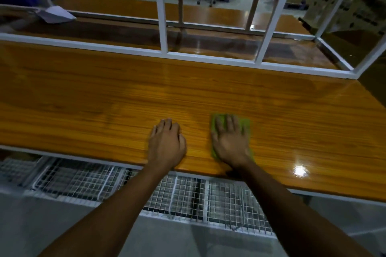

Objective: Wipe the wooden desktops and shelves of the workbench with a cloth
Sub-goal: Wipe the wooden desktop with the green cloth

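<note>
A glossy orange wooden desktop (104, 94) runs across the view from left to right. My right hand (230, 140) lies flat, fingers spread, pressing a green cloth (246, 124) onto the wood near the front edge. The cloth shows only around my fingers and beside my wrist. My left hand (166, 144) rests palm down on the bare wood a short way to the left of the cloth, fingers slightly bent, holding nothing.
A white metal frame (164, 16) rises behind the desktop, with a darker wooden shelf (219, 44) beyond it. White wire-mesh baskets (188, 196) hang under the front edge. A pale folded object (55, 14) lies far left. The desktop ends at the right (367, 98).
</note>
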{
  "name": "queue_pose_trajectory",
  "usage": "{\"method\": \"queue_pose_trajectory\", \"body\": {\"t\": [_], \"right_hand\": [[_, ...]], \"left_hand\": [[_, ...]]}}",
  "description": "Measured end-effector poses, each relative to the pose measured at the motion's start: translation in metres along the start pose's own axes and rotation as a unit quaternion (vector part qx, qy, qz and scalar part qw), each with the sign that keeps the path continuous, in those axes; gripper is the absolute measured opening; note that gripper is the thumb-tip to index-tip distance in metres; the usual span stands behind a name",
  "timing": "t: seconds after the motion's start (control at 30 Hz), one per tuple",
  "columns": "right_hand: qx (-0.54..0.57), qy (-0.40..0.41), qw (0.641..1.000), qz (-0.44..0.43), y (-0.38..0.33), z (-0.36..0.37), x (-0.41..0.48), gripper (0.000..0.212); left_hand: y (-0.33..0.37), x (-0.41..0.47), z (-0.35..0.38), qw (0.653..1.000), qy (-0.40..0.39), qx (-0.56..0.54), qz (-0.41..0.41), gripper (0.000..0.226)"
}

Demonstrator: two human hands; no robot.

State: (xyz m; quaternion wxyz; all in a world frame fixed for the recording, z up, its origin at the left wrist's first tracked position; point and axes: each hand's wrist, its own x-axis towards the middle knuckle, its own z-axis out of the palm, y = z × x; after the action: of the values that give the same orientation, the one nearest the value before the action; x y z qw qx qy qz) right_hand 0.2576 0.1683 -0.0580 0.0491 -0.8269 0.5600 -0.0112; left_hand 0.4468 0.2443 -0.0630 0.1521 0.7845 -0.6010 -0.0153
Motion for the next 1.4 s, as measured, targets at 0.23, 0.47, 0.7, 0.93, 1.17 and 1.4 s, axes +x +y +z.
{"method": "queue_pose_trajectory", "body": {"t": [0.23, 0.47, 0.7, 0.93, 1.17, 1.4], "right_hand": [[0.016, -0.01, 0.986, -0.163, -0.061, 0.011, -0.016, 0.058], [0.016, 0.009, 0.995, -0.096, 0.026, -0.003, 0.002, 0.073], [0.013, -0.005, 0.989, -0.149, -0.044, 0.007, 0.005, 0.061], [0.012, -0.019, 0.97, -0.243, -0.003, 0.006, -0.019, 0.06], [-0.007, -0.017, 0.99, -0.139, -0.051, 0.004, 0.047, 0.063], [0.004, -0.042, 0.939, -0.341, -0.08, 0.01, 0.005, 0.061]], "left_hand": [[0.003, -0.007, 0.0, 0.994, 0.024, 0.012, -0.106, 0.046], [0.006, -0.015, -0.002, 0.989, 0.038, -0.006, -0.145, 0.047], [0.007, -0.016, -0.002, 0.981, 0.081, -0.05, -0.168, 0.046], [0.001, -0.016, 0.0, 0.956, 0.156, -0.066, -0.239, 0.051], [0.006, -0.013, -0.002, 0.953, 0.084, -0.011, -0.292, 0.041], [0.0, -0.019, 0.001, 0.942, 0.175, -0.109, -0.264, 0.033]]}}
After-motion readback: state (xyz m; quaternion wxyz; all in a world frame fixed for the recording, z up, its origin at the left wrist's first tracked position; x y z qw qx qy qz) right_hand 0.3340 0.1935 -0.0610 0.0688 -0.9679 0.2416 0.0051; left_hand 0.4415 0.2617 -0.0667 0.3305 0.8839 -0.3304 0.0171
